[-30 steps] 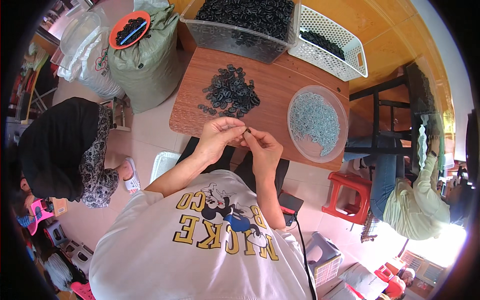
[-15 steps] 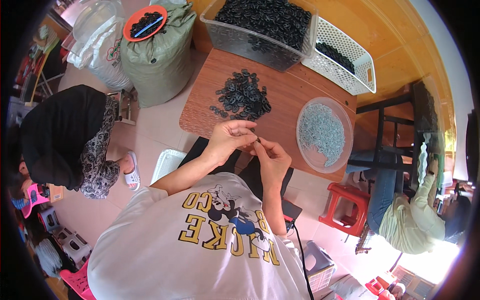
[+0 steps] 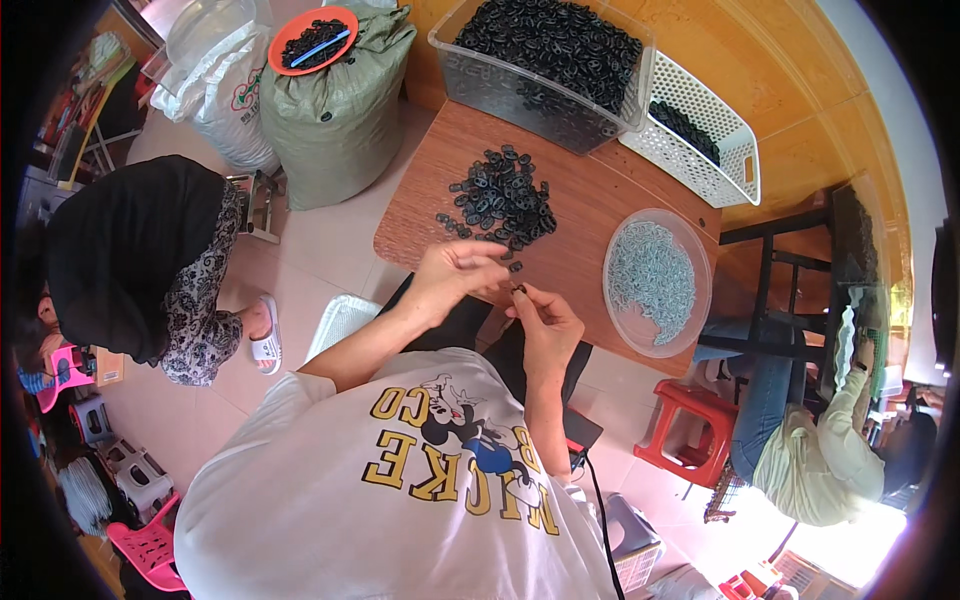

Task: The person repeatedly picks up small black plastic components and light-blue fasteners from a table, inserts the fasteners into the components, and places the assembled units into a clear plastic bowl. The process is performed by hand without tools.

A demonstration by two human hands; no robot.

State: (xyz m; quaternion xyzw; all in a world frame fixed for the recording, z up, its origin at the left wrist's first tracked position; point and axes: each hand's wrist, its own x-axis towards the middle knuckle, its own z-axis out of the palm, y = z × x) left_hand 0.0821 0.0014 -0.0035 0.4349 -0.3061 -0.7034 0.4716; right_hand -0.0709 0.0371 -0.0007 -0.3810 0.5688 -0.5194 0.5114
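My left hand is over the near edge of the brown wooden table, its thumb and forefinger pinching a small black oval piece. Just right of it, my right hand is closed, with a small dark piece between thumb and fingertip. The two hands are slightly apart; what lies deeper in the fingers is hidden. Beyond them lies a loose pile of black oval plastic pieces, each with holes. To the right stands a round clear tray of small silvery pieces, too fine to name.
At the table's back are a clear bin full of black pieces and a white perforated basket. A green sack bears an orange plate. One person is at left, another at right near a red stool.
The view has shifted slightly, so the table appears further right and lower. My hands, close together before, have parted a little, and the black piece at my left fingertips shows more clearly.
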